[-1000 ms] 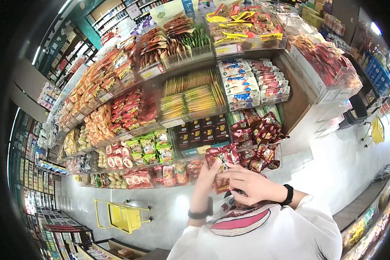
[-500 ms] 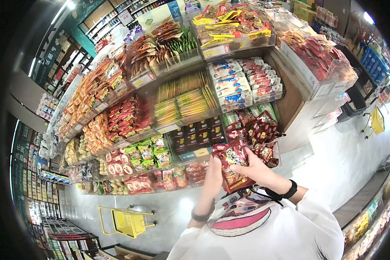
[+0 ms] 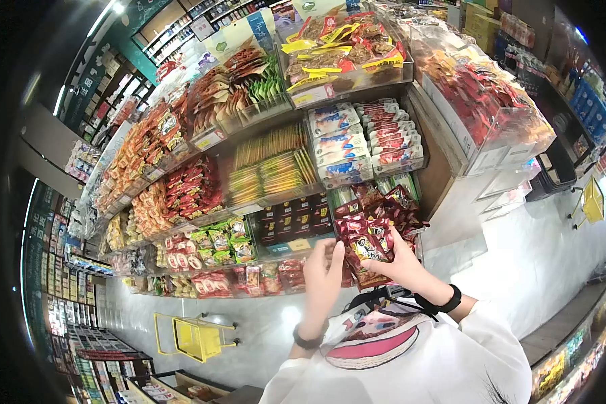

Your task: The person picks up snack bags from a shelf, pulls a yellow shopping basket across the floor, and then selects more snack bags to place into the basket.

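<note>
Right hand is clamping a red packet by its side, seemingly keeping the front readable; left hand is hovering near, thumb and fingers apart.

Dark red glossy packet held at the near side of the display shelf.
Its printed face, marked with pale and black lettering, is turned up toward the camera, and it is slightly tilted. Its right side is gripped by the right hand; the left hand is held open beside it. Similar dark red packets are piled on the shelf just beyond.
</note>
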{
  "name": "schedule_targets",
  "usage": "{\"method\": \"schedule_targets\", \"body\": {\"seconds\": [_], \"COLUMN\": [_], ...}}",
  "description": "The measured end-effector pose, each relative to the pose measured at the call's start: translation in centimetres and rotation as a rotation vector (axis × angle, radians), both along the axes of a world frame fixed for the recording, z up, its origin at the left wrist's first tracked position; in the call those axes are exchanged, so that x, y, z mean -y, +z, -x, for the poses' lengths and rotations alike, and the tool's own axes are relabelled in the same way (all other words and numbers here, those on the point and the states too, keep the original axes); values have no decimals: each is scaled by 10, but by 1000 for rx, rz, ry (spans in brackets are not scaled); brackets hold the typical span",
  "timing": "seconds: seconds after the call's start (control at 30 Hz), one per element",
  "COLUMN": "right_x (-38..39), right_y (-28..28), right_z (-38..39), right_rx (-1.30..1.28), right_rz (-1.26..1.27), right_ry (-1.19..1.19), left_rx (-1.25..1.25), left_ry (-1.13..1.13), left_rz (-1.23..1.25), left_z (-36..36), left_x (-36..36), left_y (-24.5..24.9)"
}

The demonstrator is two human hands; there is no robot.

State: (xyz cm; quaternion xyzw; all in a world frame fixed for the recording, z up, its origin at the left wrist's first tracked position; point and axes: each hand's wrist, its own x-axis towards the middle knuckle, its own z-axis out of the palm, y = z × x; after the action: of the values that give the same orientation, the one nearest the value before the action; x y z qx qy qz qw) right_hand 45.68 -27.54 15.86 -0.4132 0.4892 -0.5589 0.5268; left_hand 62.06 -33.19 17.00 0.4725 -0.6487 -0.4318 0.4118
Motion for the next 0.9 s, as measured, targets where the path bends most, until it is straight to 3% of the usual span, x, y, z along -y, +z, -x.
{"method": "schedule_targets", "body": {"seconds": [0.13,0.47,0.63,0.73,0.77,0.83,0.9], "right_x": [-2,-11,-18,-25,-27,-24,-31], "right_y": [-9,-16,-30,-19,-20,-41,-47], "right_z": [29,89,107,114,115,120,131], "right_rx": [-205,-40,139,260,273,217,333], "right_rz": [1,111,41,-113,-144,-70,-106], "right_ry": [17,267,397,375,342,349,326], "left_rx": [-3,-39,-134,-83,-78,-17,-6], "left_ry": [-17,-72,-142,-237,-170,-94,-61], "left_rz": [-58,-257,-420,-343,-216,-284,-298], "left_z": [25,62,82,100,111,121,129], "left_x": [-4,-13,-24,-34,-39,-45,-47], "left_y": [13,13,7,-7,-13,-8,-11]}}
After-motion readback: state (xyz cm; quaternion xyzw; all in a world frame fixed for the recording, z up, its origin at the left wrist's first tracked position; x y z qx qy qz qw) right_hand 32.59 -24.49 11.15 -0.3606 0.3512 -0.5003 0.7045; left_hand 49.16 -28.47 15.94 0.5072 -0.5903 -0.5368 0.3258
